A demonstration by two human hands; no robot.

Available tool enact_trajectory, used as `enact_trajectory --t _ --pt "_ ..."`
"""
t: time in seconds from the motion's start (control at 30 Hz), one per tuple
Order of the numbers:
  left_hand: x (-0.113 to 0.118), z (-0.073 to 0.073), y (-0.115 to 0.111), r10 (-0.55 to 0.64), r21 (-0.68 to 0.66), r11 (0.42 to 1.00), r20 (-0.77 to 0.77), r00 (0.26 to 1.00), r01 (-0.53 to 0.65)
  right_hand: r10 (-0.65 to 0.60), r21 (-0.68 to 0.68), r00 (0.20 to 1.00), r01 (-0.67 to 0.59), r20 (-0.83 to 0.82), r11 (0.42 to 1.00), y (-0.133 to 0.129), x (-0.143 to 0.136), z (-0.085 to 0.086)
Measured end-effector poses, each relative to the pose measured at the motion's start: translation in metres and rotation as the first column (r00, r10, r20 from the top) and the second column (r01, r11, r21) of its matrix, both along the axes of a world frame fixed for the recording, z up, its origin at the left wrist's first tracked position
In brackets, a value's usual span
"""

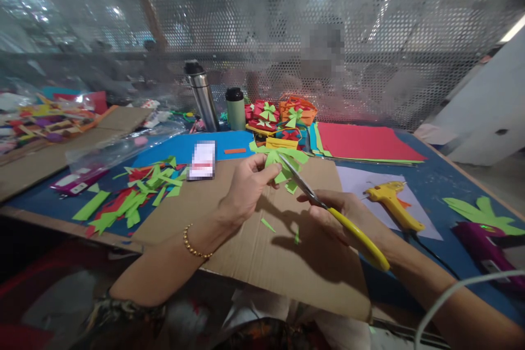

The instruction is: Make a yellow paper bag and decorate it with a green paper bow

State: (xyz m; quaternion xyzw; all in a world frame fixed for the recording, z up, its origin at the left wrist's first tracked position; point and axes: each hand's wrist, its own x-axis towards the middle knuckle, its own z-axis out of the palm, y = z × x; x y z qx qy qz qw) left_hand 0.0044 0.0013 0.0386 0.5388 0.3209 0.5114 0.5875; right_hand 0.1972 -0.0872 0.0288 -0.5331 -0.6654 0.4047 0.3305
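Observation:
Between the thumb and fingers of my left hand [248,186] is a bright green paper bow [283,159] with several strips fanning out. My right hand [342,210] grips a pair of scissors [356,235] with yellow handles. Their metal blades point up and left, the tips at the bow's middle; whether paper lies between the blades I cannot tell. Below both hands is a brown cardboard sheet [246,251], with a thin green paper scrap [268,225] lying on it.
Green and red paper strips [139,191] pile up at left, near a phone [202,161]. A steel flask [202,95], a green tumbler [235,109] and finished paper pieces [283,115] stand behind. Right are red paper sheets [365,141] and a yellow glue gun [394,202].

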Motion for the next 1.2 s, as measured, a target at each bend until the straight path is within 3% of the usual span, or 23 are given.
enact_trajectory --t 0.53,1.2 --pt "-0.0003 0.0003 0.0016 0.066 0.026 0.997 -0.007 0.998 -0.066 -0.012 0.098 0.999 0.007 0.053 0.995 -0.0010 -0.0017 0.0036" --pt "0.0006 -0.0010 -0.0003 0.045 0.018 0.999 -0.014 0.999 -0.044 -0.040 0.045 0.998 0.038 0.053 0.998 -0.0025 -0.0037 0.0064"
